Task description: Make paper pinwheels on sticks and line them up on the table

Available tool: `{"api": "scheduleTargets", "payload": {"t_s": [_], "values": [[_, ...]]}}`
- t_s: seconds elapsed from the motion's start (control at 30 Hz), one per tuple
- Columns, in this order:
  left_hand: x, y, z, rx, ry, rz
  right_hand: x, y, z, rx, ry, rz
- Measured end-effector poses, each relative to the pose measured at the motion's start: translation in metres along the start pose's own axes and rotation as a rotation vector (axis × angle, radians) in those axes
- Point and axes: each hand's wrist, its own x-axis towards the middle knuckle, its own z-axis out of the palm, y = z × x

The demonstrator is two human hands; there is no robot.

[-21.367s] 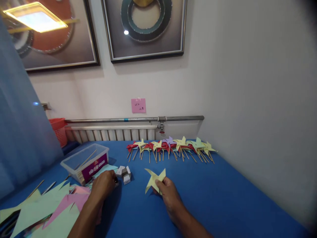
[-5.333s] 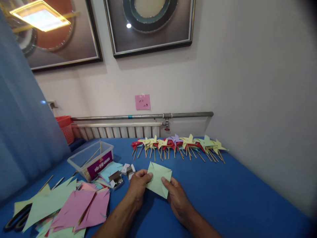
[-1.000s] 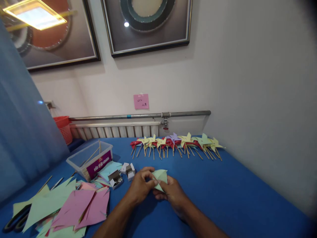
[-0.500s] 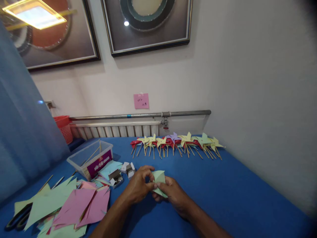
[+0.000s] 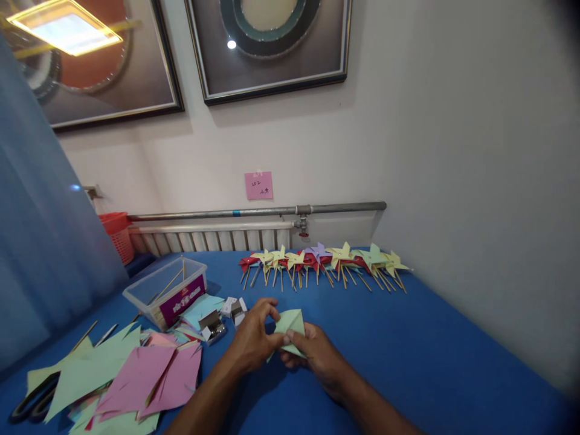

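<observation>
A pale green piece of paper (image 5: pixel 291 321), with corners partly folded in, is held above the blue table. My right hand (image 5: pixel 317 353) grips it from the right, thumb on top and fingers curled beneath. From the left, my left hand (image 5: pixel 254 338) has its thumb against the paper near the right thumb. Its index finger arches above, at the paper's left edge. Part of the paper lies hidden behind the fingers. Just beyond my left hand stand small opened boxes (image 5: pixel 212 326), one with shiny small pieces inside.
Several paper pinwheels (image 5: pixel 339 255) on sticks lie in a row at the back of the blue table (image 5: pixel 408 362). At left are a clear plastic bin (image 5: pixel 158 284) with sticks, cut paper sheets (image 5: pixel 136 374) and black-handled scissors (image 5: pixel 34 399). A pipe (image 5: pixel 226 213) runs along the wall.
The folded paper has opened out towards the left, its left corner now hanging lower. My left fingers have shifted slightly up and left; my right hand keeps its grip.
</observation>
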Motion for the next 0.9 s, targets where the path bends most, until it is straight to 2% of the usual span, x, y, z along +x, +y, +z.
{"api": "scheduleTargets", "payload": {"t_s": [0.07,0.13,0.2,0.27,0.33,0.47,0.53,0.9], "values": [[0.001,-0.001,0.002,-0.003,0.037,-0.027,0.000,0.000,0.002,-0.001,0.045,-0.022],[0.003,-0.004,0.004,-0.040,0.074,-0.125,0.000,0.000,0.004,-0.001,0.111,-0.040],[0.005,-0.007,0.008,-0.129,0.108,-0.236,0.001,0.001,0.003,0.005,0.170,-0.055],[0.007,-0.009,0.011,-0.242,0.164,-0.289,0.002,0.001,0.002,0.020,0.206,-0.084],[0.007,-0.009,0.015,-0.333,0.191,-0.293,0.002,0.000,0.001,0.034,0.226,-0.111],[0.004,-0.004,0.024,-0.476,0.079,-0.308,0.003,0.000,0.000,0.007,0.228,-0.097],[0.002,-0.003,0.029,-0.520,0.072,-0.311,0.004,0.002,0.000,-0.014,0.217,-0.095],[0.001,-0.005,0.035,-0.442,0.070,-0.309,0.004,0.004,0.003,-0.110,0.223,-0.123]]}}
